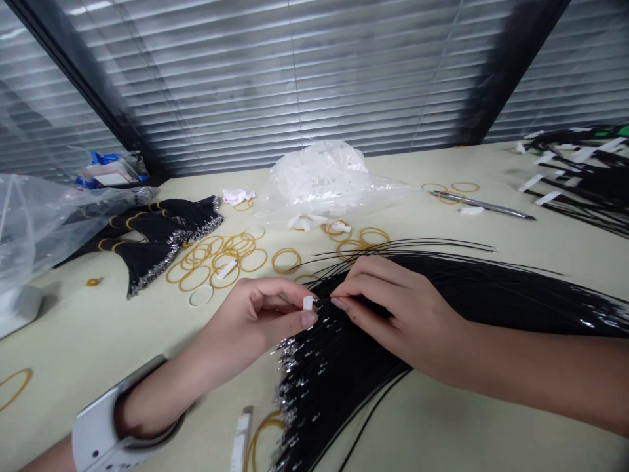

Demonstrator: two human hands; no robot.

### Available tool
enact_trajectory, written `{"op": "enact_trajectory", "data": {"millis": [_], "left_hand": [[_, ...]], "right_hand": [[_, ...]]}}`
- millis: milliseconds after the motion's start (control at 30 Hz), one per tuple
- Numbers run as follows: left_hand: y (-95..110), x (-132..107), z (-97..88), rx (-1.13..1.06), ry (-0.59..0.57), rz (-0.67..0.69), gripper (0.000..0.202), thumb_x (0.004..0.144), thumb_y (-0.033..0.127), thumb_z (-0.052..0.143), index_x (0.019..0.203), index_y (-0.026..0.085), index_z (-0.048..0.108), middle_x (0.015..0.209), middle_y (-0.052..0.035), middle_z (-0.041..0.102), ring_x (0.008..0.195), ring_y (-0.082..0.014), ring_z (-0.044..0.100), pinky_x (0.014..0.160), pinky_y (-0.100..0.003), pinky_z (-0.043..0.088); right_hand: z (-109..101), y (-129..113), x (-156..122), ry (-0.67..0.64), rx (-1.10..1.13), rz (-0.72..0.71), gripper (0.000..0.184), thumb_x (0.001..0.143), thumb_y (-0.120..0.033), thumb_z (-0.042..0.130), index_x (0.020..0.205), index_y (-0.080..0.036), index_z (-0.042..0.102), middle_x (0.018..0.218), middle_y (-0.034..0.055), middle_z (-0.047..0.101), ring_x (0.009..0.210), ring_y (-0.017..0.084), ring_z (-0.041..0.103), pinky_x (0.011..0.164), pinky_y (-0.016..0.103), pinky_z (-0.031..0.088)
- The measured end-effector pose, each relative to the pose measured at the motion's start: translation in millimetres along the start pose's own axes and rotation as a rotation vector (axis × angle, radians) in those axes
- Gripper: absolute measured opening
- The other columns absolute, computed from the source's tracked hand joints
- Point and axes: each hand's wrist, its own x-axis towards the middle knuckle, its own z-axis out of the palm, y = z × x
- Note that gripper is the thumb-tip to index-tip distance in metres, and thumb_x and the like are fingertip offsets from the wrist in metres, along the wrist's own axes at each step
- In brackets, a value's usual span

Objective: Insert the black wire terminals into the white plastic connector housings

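Head view, looking forward and down at a pale tabletop (pixel 93 347): your left hand (pixel 255 314) and right hand (pixel 398 314) meet near the middle of the frame. Your left grip is pinching a small white tag (pixel 308 303) between thumb and fingertips. Your right grip is pressed together on a few strands at the edge of a broad bundle of thin black wires (pixel 442 288), just beside the tag. The bundle fans across the tabletop under your right forearm, and its silver metal ends (pixel 289 387) run in a ragged line below your hands. A white band (pixel 95 432) circles your left wrist. To the left, loose amber rubber bands (pixel 221 259) lie scattered beside a smaller black wire bundle (pixel 162 242), and a clear plastic bag (pixel 29 223) sits at the far left. Straight ahead is a crumpled plastic bag holding white pieces (pixel 319 177), with a slim silver rod (pixel 484 204) to its right. More black wires with white labels (pixel 574 170) lie in the far right corner. A white strip (pixel 240 439) lies near the bottom edge, and slatted window blinds (pixel 246 78) fill the background.
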Motion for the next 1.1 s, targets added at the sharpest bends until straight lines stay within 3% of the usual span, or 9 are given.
{"op": "enact_trajectory", "data": {"millis": [200,533,733,933,1000,1100], "left_hand": [[-2,-2,-0.7,0.074,0.007,0.036,0.011,0.066,0.027,0.067,0.074,0.019,0.064,0.072,0.0025,0.062,0.064,-0.0050,0.053,0.057,-0.012,0.043],[-1,-6,2.3,0.189,0.026,0.180,0.006,0.068,0.022,0.065,0.074,0.021,0.066,0.071,0.0039,0.064,0.064,-0.0040,0.056,0.056,-0.009,0.044],[-2,4,-1.7,0.092,0.051,0.122,0.014,0.069,0.026,0.063,0.078,0.015,0.062,0.077,0.0000,0.064,0.068,-0.0074,0.056,0.063,-0.016,0.045],[-2,6,-12.1,0.084,0.106,0.083,0.018,0.070,0.033,0.063,0.080,0.018,0.060,0.080,0.0014,0.059,0.072,-0.0067,0.051,0.067,-0.016,0.039],[-2,5,-12.8,0.058,0.104,0.063,0.019,0.070,0.033,0.063,0.080,0.018,0.059,0.082,0.0008,0.059,0.075,-0.0076,0.051,0.070,-0.017,0.039],[-2,5,-13.3,0.017,0.098,0.051,0.019,0.070,0.032,0.064,0.081,0.018,0.058,0.084,0.0010,0.058,0.077,-0.0077,0.051,0.072,-0.017,0.038]], "right_hand": [[0,-1,1,-0.038,-0.042,-0.012,0.017,0.084,-0.016,0.043,0.077,-0.011,0.058,0.071,0.0035,0.049,0.068,0.009,0.043,0.064,0.023,0.037],[1,1,2,-0.008,-0.103,-0.185,0.014,0.082,-0.012,0.045,0.079,-0.009,0.058,0.070,0.0045,0.052,0.066,0.010,0.042,0.063,0.024,0.038],[-13,-7,6,-0.021,-0.542,-0.382,0.019,0.081,-0.008,0.042,0.084,-0.008,0.060,0.078,0.0111,0.055,0.074,0.019,0.045,0.062,0.033,0.037],[-14,-24,-2,-0.451,-0.309,-0.335,0.010,0.083,-0.014,0.041,0.079,-0.014,0.050,0.078,0.0053,0.046,0.072,0.016,0.039,0.064,0.033,0.031],[-13,-26,-4,-0.483,-0.360,-0.334,0.004,0.078,-0.012,0.046,0.079,-0.014,0.049,0.080,0.0054,0.045,0.074,0.018,0.039,0.066,0.035,0.030],[-16,-26,-3,-0.489,-0.409,-0.355,0.010,0.075,-0.008,0.045,0.082,-0.013,0.049,0.082,0.0070,0.046,0.078,0.020,0.040,0.069,0.037,0.031]]}}
